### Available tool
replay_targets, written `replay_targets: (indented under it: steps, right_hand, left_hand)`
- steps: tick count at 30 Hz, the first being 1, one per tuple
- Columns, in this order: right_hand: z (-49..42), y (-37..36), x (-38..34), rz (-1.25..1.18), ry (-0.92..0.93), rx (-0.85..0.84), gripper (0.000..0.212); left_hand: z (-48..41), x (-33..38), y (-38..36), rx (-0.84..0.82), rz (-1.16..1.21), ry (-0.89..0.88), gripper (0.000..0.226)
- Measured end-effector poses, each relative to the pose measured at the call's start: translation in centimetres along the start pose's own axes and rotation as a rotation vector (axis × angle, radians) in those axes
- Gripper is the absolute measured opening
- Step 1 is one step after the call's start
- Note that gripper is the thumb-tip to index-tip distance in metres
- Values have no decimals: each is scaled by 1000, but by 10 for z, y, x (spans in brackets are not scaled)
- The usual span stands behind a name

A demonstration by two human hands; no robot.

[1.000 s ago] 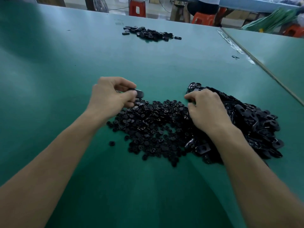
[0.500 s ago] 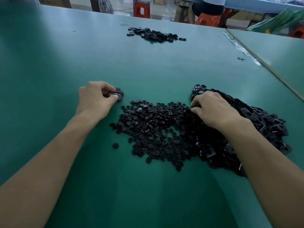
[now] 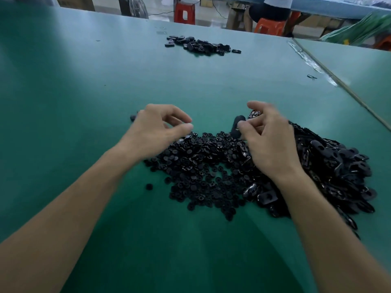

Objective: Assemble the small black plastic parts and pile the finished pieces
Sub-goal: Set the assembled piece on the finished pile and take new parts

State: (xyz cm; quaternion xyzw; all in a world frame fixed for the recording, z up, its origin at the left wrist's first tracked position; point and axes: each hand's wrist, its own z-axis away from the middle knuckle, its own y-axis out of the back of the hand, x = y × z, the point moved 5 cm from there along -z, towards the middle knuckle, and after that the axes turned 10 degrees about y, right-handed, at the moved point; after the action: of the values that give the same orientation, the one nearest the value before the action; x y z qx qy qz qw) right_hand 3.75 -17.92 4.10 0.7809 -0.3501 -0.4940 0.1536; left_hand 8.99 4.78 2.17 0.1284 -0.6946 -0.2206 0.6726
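A heap of small round black parts (image 3: 201, 166) lies on the green table (image 3: 84, 92) between my hands. A heap of larger oblong black parts (image 3: 338, 170) joins it on the right. My right hand (image 3: 270, 140) hovers over the place where the heaps meet and pinches one oblong black part (image 3: 237, 126) between thumb and fingers, lifted off the pile. My left hand (image 3: 156, 127) hovers at the round heap's far left edge, fingers loosely curled, with nothing visible in them. A single black piece (image 3: 132, 117) lies on the table just left of it.
A smaller pile of black pieces (image 3: 201, 45) lies far across the table. A seam with tape (image 3: 338, 85) marks the join to a second table on the right, a stray black bit (image 3: 312, 77) beside it. Red stools (image 3: 184, 12) and a seated person (image 3: 270, 7) are beyond.
My left hand set its black piece down on the table at the left, let go and moved back right. My right hand lifted an oblong part out of the right heap.
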Motion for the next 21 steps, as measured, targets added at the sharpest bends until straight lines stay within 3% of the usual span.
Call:
replay_targets:
  steps: [3, 7, 21]
  right_hand:
    - [18, -19, -10, -449, -132, 12, 20]
    - [40, -33, -12, -767, -282, 126, 7]
    - [59, -29, -10, -686, -232, 164, 5]
  left_hand:
    - [13, 19, -20, -247, 111, -26, 11]
    - [18, 27, -24, -242, 147, -44, 13]
    - [22, 28, -30, -282, 241, -75, 10]
